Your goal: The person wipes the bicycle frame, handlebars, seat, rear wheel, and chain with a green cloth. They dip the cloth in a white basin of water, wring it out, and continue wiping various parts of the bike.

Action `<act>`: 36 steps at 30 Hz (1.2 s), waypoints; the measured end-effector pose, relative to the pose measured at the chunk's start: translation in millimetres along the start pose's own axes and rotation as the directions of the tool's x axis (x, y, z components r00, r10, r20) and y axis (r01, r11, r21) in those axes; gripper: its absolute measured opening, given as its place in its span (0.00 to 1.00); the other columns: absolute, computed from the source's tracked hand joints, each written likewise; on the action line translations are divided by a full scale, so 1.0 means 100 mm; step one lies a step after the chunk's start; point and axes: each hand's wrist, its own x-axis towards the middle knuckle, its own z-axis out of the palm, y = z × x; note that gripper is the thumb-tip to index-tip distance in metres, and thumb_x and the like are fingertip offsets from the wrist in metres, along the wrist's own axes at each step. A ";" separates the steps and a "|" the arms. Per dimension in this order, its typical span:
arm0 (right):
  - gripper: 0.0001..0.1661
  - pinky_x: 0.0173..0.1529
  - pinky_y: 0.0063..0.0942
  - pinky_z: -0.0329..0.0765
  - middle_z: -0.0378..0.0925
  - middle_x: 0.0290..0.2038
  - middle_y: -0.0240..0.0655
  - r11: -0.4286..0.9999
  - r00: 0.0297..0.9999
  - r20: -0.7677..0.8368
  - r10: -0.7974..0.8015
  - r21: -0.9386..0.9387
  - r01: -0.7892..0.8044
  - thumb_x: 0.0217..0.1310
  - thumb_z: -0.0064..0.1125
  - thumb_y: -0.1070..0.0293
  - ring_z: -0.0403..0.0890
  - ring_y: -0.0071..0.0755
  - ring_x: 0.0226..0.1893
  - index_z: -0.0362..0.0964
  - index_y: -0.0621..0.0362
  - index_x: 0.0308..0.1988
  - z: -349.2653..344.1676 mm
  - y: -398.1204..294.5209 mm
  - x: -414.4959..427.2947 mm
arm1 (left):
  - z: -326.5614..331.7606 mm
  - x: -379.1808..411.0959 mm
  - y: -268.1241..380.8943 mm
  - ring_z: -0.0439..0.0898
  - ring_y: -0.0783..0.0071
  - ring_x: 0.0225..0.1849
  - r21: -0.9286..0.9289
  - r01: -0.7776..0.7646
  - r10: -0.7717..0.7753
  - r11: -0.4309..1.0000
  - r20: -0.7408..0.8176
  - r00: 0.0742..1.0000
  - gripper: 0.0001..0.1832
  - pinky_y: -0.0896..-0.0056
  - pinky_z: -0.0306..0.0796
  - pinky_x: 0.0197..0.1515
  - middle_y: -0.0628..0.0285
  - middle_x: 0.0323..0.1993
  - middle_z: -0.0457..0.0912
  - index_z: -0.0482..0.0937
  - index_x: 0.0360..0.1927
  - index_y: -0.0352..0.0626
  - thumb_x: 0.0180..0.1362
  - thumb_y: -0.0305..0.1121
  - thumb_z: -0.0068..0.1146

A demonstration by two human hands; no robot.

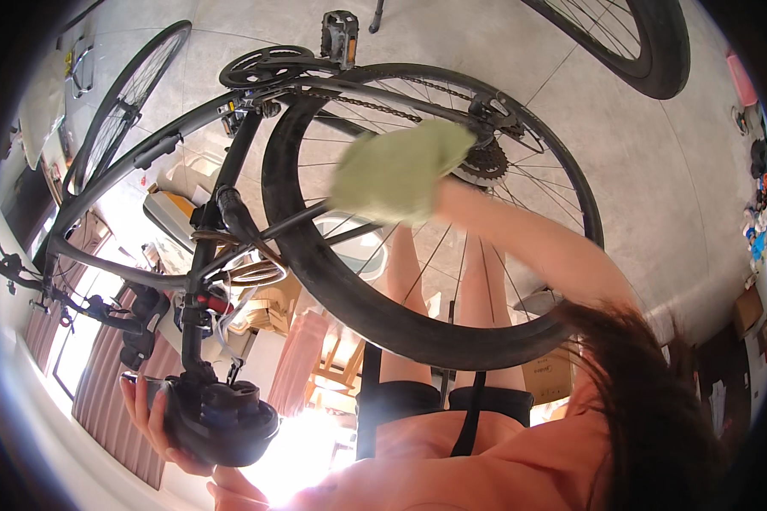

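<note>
A black bicycle stands before me, its saddle (224, 418) at the lower left. My left hand (156, 425) grips the saddle, its fingers curled along one side. A blurred pale green cloth (396, 169) covers my right hand (442, 199), whose fingers are hidden. The cloth is over the seat stays and the rear wheel (383, 326), close to the cassette (486, 163); whether it touches them I cannot tell. Beyond it run the chain (371, 105), the chainring (265, 67) and a pedal (340, 38). The front wheel (128, 108) is at the upper left.
Another bicycle wheel (661, 57) is at the upper right on the grey tiled floor (633, 166). A coiled cable lock (255, 268) hangs near the seat tube. My legs (479, 281) show through the rear spokes. A cardboard box (548, 377) lies behind the wheel.
</note>
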 end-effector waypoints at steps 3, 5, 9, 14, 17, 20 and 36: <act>0.06 0.34 0.33 0.70 0.72 0.27 0.35 0.889 0.986 0.129 -0.105 -0.432 0.151 0.45 0.50 0.69 0.74 0.42 0.28 0.68 0.53 0.30 0.39 -0.67 0.53 | 0.05 -0.01 -0.01 0.60 0.43 0.58 -0.009 0.038 -0.038 0.999 -0.033 0.999 0.33 0.42 0.47 0.60 0.43 0.47 0.71 0.74 0.40 0.34 0.57 0.50 0.19; 0.08 0.32 0.37 0.70 0.71 0.29 0.35 0.933 0.925 -0.222 -0.309 -0.261 0.249 0.41 0.54 0.68 0.74 0.42 0.28 0.68 0.54 0.28 0.65 -0.43 0.55 | 0.04 0.05 0.01 0.59 0.42 0.58 -0.013 0.017 -0.018 1.000 -0.023 1.000 0.32 0.42 0.47 0.60 0.44 0.47 0.71 0.74 0.40 0.35 0.57 0.50 0.19; 0.10 0.39 0.33 0.73 0.72 0.34 0.33 0.974 0.986 0.131 0.101 0.187 -0.125 0.47 0.55 0.67 0.75 0.37 0.32 0.70 0.55 0.34 -0.28 -0.18 0.07 | 0.00 -0.07 -0.05 0.59 0.42 0.58 -0.008 0.067 -0.067 0.998 -0.003 0.998 0.32 0.41 0.47 0.61 0.45 0.48 0.71 0.74 0.39 0.36 0.57 0.50 0.19; 0.21 0.45 0.28 0.70 0.72 0.44 0.37 0.917 0.765 0.517 0.384 -0.117 -0.382 0.48 0.55 0.68 0.73 0.34 0.42 0.69 0.55 0.46 -1.04 0.24 -0.08 | -0.11 -0.06 0.00 0.58 0.42 0.58 0.046 0.120 -0.124 0.992 0.073 0.990 0.31 0.40 0.46 0.61 0.47 0.48 0.71 0.74 0.38 0.38 0.58 0.51 0.19; 0.21 0.44 0.28 0.70 0.72 0.44 0.38 0.890 0.722 0.520 0.456 -0.254 -0.379 0.48 0.53 0.69 0.73 0.36 0.41 0.68 0.56 0.46 -1.22 0.40 -0.15 | -0.20 -0.11 -0.03 0.58 0.42 0.59 0.088 0.108 -0.119 0.990 0.132 0.984 0.31 0.39 0.46 0.60 0.48 0.48 0.71 0.74 0.38 0.39 0.58 0.51 0.19; 0.21 0.43 0.29 0.70 0.72 0.44 0.39 0.859 0.744 0.430 0.511 -0.293 -0.421 0.49 0.52 0.69 0.73 0.37 0.41 0.68 0.57 0.46 -1.24 0.65 -0.43 | -0.26 -0.12 -0.04 0.60 0.43 0.58 0.119 0.099 -0.120 0.988 0.182 0.976 0.30 0.39 0.48 0.59 0.49 0.48 0.71 0.73 0.39 0.39 0.58 0.51 0.21; 0.17 0.40 0.36 0.71 0.70 0.43 0.50 0.725 0.600 0.421 0.680 -0.508 -0.465 0.52 0.43 0.74 0.74 0.51 0.37 0.65 0.65 0.44 -0.32 1.47 -0.22 | -0.02 0.08 -0.21 0.65 0.42 0.53 0.022 -0.399 0.396 0.917 0.073 0.915 0.27 0.45 0.62 0.53 0.52 0.36 0.76 0.73 0.42 0.41 0.61 0.51 0.26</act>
